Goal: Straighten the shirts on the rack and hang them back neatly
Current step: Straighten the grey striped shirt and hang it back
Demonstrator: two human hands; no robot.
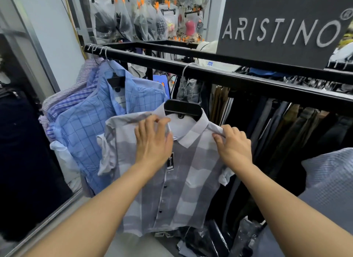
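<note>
The left hand (152, 142) pinches the left collar of a grey and white shirt (183, 180) between its fingers (162, 121). The right hand (234, 144) grasps the shirt's right shoulder. The shirt hangs on a black hanger (183, 108) hooked over the black rack (229, 78), just beside a blue checked shirt (91, 122) on the left. A grey sign (282, 31) stands on the rack.

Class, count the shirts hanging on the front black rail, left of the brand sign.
4 visible: the grey-white shirt under both hands, the light blue check shirt beside it, then two striped ones behind. More may be hidden.
</note>
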